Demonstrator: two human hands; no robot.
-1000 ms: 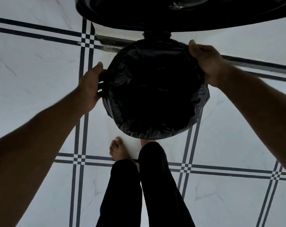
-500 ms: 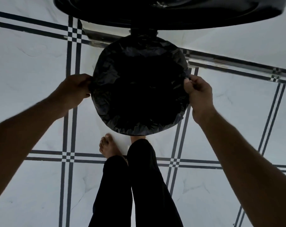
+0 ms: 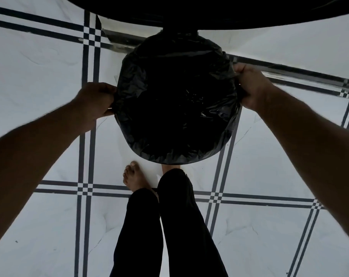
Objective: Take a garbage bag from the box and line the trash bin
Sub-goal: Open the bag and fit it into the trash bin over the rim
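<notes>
Left hand point(image 3: 93, 100) curls on the garbage bag point(image 3: 175, 100) at its left edge | right hand point(image 3: 251, 86) grips the right edge | bag stretched between both sets of fingers, apparently over the trash bin's rim | lid point(image 3: 209, 11) raised beyond.

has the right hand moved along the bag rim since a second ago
Yes. The right hand gripped the garbage bag up near the bin's lid hinge; now it holds the rim lower, at the bin's right side, opposite the left hand.
</notes>
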